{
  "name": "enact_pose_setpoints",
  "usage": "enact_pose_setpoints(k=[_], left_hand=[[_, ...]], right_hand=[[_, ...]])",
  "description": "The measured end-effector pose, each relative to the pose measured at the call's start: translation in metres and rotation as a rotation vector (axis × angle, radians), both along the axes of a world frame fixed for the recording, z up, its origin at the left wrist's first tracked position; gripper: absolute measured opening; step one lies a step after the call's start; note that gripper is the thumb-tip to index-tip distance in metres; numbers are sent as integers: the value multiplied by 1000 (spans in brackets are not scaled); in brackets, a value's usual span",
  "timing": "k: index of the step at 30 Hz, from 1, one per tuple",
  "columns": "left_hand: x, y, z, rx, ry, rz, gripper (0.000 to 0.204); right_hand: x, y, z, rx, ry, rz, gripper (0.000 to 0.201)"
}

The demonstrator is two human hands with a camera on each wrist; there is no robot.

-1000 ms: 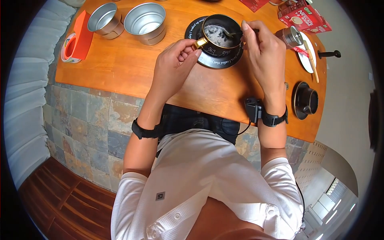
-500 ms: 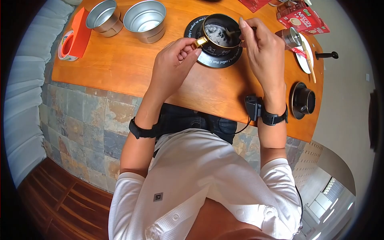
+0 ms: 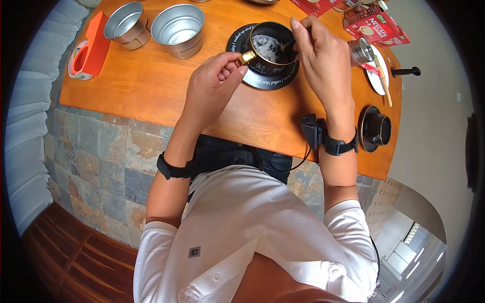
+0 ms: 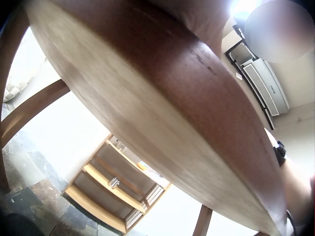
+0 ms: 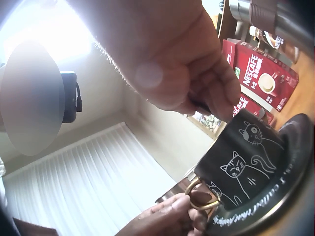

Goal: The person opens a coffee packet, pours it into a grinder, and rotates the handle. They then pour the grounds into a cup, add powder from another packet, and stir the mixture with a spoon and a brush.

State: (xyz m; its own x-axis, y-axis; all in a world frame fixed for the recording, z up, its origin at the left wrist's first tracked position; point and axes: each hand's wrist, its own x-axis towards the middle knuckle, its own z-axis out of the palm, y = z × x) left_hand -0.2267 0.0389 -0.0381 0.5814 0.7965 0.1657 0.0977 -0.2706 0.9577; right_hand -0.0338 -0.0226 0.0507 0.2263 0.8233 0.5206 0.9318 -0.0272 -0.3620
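Observation:
A black cup (image 3: 262, 67) with white cat drawings stands on a black saucer (image 3: 265, 82) with white lettering. My left hand (image 3: 213, 87) pinches its gold handle (image 3: 246, 58) between thumb and curled fingers. Whitish foam floats on dark liquid inside. Above the far right rim, my right hand (image 3: 325, 63) holds a thin dark spoon (image 3: 285, 48) whose lower end dips into the cup. In the right wrist view, the dark stem shows between my right fingers, and the cup (image 5: 246, 162) has its handle held by my left hand (image 5: 170, 216). The left wrist view shows mostly the table edge (image 4: 147, 108).
Two metal cups (image 3: 178, 30) and an orange tape dispenser (image 3: 93, 50) stand at left. Red Nescafe boxes (image 3: 376, 30), a metal-topped jar (image 3: 359, 52) and a white plate (image 3: 376, 83) with a wooden-handled utensil lie at right. A second black cup (image 3: 379, 129) sits nearer on its saucer.
My right fingertips have shifted slightly left and toward the far rim, carrying the spoon, and the foam pattern has altered. My left hand keeps the handle. The whole view has drifted slightly.

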Motion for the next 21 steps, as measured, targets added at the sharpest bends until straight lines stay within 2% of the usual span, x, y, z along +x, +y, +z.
enact_pose_setpoints(k=[1, 3, 4, 6, 9, 10, 13, 18, 21], left_hand=[[0, 0, 0, -1, 1, -4, 27], [-1, 0, -1, 13, 4, -1, 27], [-1, 0, -1, 27, 6, 0, 28], [-1, -1, 1, 18, 4, 3, 28], [2, -1, -4, 20, -24, 25, 26], [3, 0, -6, 27, -49, 48, 24], [4, -2, -5, -12, -43, 59, 24], [-1, -2, -5, -79, -2, 38, 25], [-2, -1, -6, -95, 29, 10, 27]], right_hand=[[-2, -2, 2, 1, -2, 1, 26], [-4, -7, 6, -119, 406, -27, 26], [-1, -7, 6, -113, 404, -33, 26], [7, -10, 2, 18, 557, -20, 25], [21, -17, -3, -5, 639, 44, 25], [26, -20, -7, -38, 642, 120, 25], [30, -27, -11, -81, 603, 168, 25], [31, -30, -12, -106, 588, 150, 24], [33, -31, -14, -159, 707, 194, 26]])
